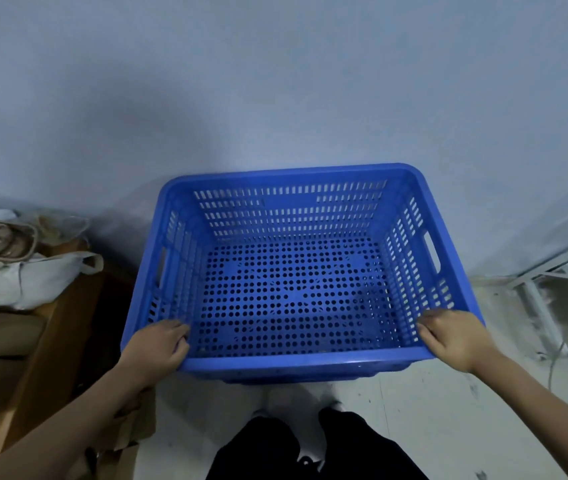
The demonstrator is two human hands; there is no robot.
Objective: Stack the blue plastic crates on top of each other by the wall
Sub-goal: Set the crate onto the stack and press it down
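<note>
The blue crate [293, 271] sits in the middle of the view with its open top facing up, its far long side at twelve o'clock close against the pale wall [275, 81] and its near long side at six o'clock just ahead of the person's feet; its long axis runs from nine o'clock to three o'clock, square to the wall; a second blue edge shows just under the near rim, so it seems to rest on or hang just above another crate, though how many lie beneath cannot be told; the left hand [157, 344] grips the near left corner at about eight o'clock, its fingers curled over the rim and into the crate; the right hand [455, 336] grips the near right corner at about four o'clock in the same way, fingers clamped over the edge; both hands sit equally near, one at each end of the near side, so the load is balanced between them; the coming move, as I judge it, turns on keeping that long axis parallel to the wall while the crate settles straight down; a brown table [64, 327] with a cloth bag [26, 278] stands at nine o'clock, and a white metal frame [545, 306] at three o'clock, both just beside the crate.
</note>
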